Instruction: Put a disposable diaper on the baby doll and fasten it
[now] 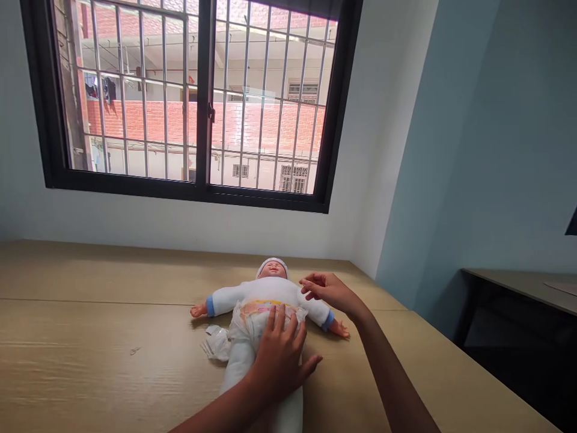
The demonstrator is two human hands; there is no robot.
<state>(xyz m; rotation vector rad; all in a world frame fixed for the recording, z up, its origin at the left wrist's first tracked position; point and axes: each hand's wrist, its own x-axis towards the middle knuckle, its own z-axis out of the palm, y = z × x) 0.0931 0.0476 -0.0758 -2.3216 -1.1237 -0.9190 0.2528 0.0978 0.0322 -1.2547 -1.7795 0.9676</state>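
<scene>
A baby doll (274,287) in a white outfit with blue cuffs and a white cap lies on its back on the wooden table, arms stretched out. Around its hips is a white diaper (246,319) with a coloured waistband. My left hand (282,352) rests on the diaper's front, fingers spread and thumb out to the side. Over the doll's arm on the right hovers my right hand (331,291), its fingers loosely bent with nothing visible in them. Beside the doll's hip on the left, a crumpled white diaper tab (217,344) sticks out onto the table.
The light wooden table (90,361) reaches back to the wall, with a small thin loop (134,350) lying on its left part. A black-framed barred window (198,189) is above. A dark desk (518,288) stands to the right, beyond the table's edge.
</scene>
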